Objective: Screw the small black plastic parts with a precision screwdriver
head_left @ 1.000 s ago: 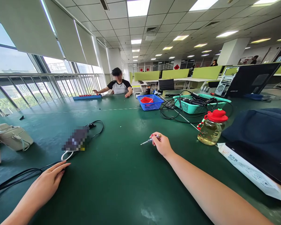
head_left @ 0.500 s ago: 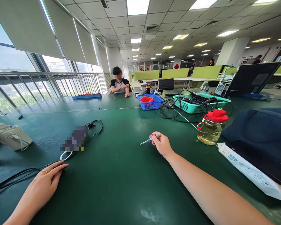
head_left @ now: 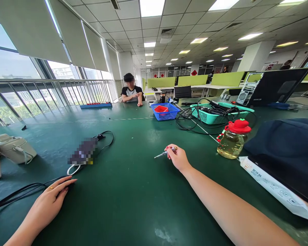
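Note:
My right hand (head_left: 179, 159) pinches a small screwdriver (head_left: 161, 154) above the middle of the green table. The screwdriver has a thin metal shaft, a clear-looking handle and a gold-coloured end, and its tip points left. My left hand (head_left: 49, 200) rests palm down on the table at the lower left, its fingers stretched out and holding nothing. Just beyond its fingertips are a white loop (head_left: 74, 169) and a blurred dark flat object (head_left: 84, 152) with a black strap (head_left: 110, 143). Black cables (head_left: 17, 195) run beside the left hand.
A red-lidded bottle (head_left: 232, 140), a dark blue cloth item (head_left: 284, 140) and a white packet (head_left: 274, 189) lie right. Farther back stand a blue basket (head_left: 166, 115) and a green basket (head_left: 210, 118) with cables. A beige bottle (head_left: 17, 150) is left. A person (head_left: 130, 92) sits opposite.

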`<state>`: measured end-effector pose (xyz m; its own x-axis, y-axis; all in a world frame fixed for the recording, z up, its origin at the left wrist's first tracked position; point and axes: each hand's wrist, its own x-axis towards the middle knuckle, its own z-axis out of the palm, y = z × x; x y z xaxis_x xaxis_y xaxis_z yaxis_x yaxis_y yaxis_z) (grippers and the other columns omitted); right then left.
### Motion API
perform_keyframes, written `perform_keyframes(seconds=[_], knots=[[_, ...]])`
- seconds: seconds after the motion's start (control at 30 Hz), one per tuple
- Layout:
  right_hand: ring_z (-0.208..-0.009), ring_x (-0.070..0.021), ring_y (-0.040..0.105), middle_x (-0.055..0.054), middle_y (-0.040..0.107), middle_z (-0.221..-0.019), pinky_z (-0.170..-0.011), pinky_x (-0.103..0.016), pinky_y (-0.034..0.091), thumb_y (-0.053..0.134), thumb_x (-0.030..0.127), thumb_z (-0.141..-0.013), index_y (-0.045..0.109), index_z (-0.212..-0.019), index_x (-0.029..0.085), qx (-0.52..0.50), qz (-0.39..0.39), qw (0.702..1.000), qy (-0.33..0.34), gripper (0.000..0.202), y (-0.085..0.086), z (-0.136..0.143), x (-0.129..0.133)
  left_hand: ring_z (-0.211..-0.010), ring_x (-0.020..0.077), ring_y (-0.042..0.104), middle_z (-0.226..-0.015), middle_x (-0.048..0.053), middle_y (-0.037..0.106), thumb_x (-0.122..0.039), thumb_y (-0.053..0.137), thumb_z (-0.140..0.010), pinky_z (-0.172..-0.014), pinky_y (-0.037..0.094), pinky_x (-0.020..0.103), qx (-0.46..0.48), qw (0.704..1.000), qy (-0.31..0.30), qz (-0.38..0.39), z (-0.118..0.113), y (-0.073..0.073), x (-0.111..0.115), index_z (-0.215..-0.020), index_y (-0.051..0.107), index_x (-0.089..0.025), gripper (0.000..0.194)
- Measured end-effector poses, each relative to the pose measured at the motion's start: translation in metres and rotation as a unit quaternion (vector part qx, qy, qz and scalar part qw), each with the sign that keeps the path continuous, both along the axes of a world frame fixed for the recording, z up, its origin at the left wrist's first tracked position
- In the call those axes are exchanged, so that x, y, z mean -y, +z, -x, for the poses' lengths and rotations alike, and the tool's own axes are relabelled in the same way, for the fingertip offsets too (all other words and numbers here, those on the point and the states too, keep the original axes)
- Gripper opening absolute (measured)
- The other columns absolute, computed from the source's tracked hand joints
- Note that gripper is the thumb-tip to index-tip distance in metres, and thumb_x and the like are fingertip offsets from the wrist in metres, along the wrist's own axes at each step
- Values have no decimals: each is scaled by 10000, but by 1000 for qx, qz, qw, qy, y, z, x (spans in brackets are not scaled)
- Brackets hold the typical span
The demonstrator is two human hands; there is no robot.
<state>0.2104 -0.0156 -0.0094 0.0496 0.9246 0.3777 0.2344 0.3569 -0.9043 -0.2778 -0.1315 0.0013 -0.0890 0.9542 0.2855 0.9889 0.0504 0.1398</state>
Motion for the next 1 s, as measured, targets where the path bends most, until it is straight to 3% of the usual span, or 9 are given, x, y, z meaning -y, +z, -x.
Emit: perform_keyframes(seconds=[0.27, 0.43, 0.6, 0.83, 1.0], knots=[[-527, -166, 531, 3, 554, -541, -539, -290, 417, 541, 547, -828, 625, -739, 214, 2, 1, 1000, -7, 354, 3, 1, 2, -1169, 273, 647, -1341, 57, 645, -414, 327, -881, -1049, 508, 426, 35, 999, 4, -21, -2, 1, 0, -1148, 737, -256, 514], [-536, -165, 534, 2, 556, -550, -544, -289, 419, 535, 530, -836, 630, -739, 213, 3, 0, 1000, -6, 345, 3, 1, 2, -1188, 313, 635, -1338, 75, 650, -508, 332, -890, -1004, 530, 469, 20, 998, 49, 16, -8, 4, 3, -1243, 677, -225, 569], [-520, -158, 525, 6, 556, -547, -536, -288, 426, 543, 545, -837, 634, -741, 212, 1, -4, 1000, -6, 358, 1, 0, 1, -1209, 319, 620, -1365, 84, 631, -498, 320, -896, -1006, 519, 478, 15, 997, 77, -1, -15, 6, 8, -1250, 661, -205, 572], [-534, -163, 533, -1, 561, -551, -543, -290, 431, 538, 539, -841, 632, -729, 212, 8, -8, 1000, -11, 359, 2, 0, 3, -1113, 296, 667, -1350, 92, 639, -484, 393, -858, -975, 539, 418, 20, 999, 39, -11, -18, 8, 6, -1223, 675, -199, 542], [-525, -162, 528, 2, 558, -541, -537, -289, 430, 536, 542, -843, 632, -730, 213, 10, -9, 1000, -10, 361, 3, 1, 4, -1168, 313, 639, -1372, 121, 621, -495, 411, -849, -1002, 520, 435, 20, 999, 23, -9, -14, 2, 3, -1267, 651, -168, 583]])
